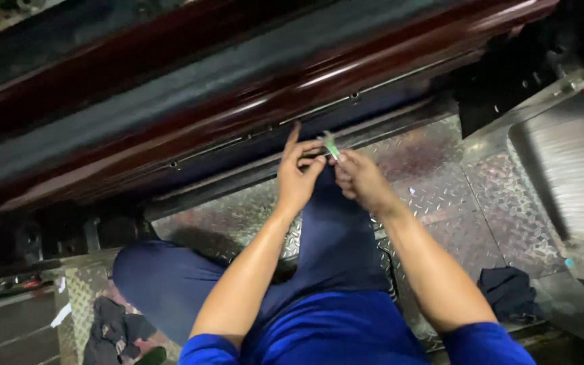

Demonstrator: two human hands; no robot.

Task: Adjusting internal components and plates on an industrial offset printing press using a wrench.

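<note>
A small green-and-silver tool (330, 144) sits just above centre, pinched at its lower end by the fingers of the right hand (359, 180), which curl closed around it. At the tool's nine o'clock, the left hand (297, 177) has its fingers partly open, the forefinger raised, the thumb and other tips meeting the tool. At twelve o'clock runs a dark red panel (251, 101) with a screwed metal strip (319, 108). Below lies a chequered metal floor (441, 182); a dark cloth (508, 290) rests at four o'clock.
</note>
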